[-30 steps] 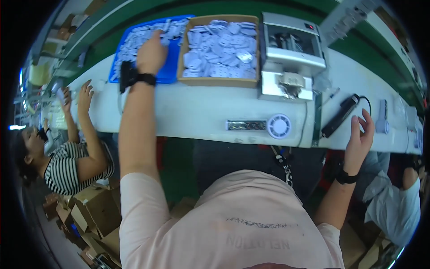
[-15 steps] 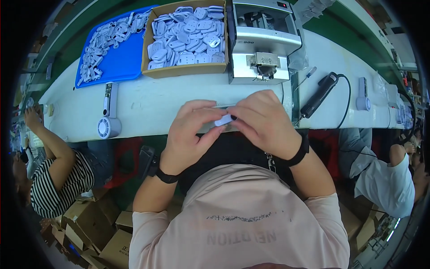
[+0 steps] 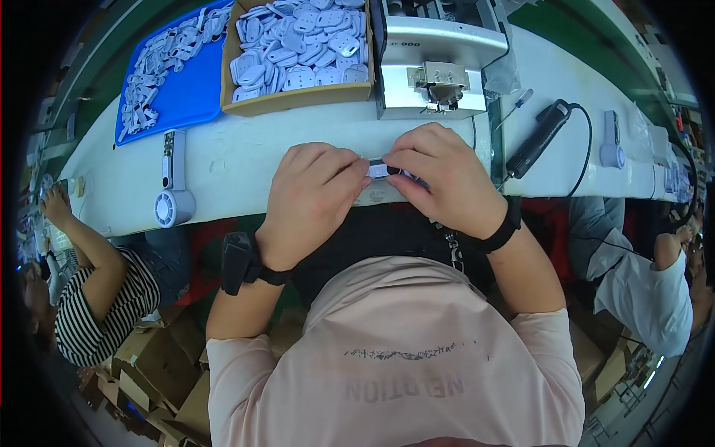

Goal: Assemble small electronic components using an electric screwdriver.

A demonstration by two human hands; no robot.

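Note:
Close to the table's front edge, my left hand (image 3: 309,197) and my right hand (image 3: 445,175) pinch a small pale plastic part (image 3: 378,170) with a dark end between their fingertips. The left fingers are on its left side. The right thumb and fingers close round its dark right end, so its full shape is hidden. A pale surface with faint marks shows just below it, partly covered by the hands. Left of my hands lies a small white handheld fan (image 3: 174,182) with its handle open, showing the inside.
A blue tray (image 3: 182,104) of small grey parts and a cardboard box (image 3: 298,100) of white casings stand behind. Beside them is a silver machine (image 3: 439,52). To the right lie a screwdriver (image 3: 524,98), a black corded electric screwdriver (image 3: 539,139) and another fan (image 3: 612,141). People sit at both sides.
My hands have moved slightly up the picture, and the left hand has turned with its back more upward. The part is now held flatter. The whole view has shifted a little.

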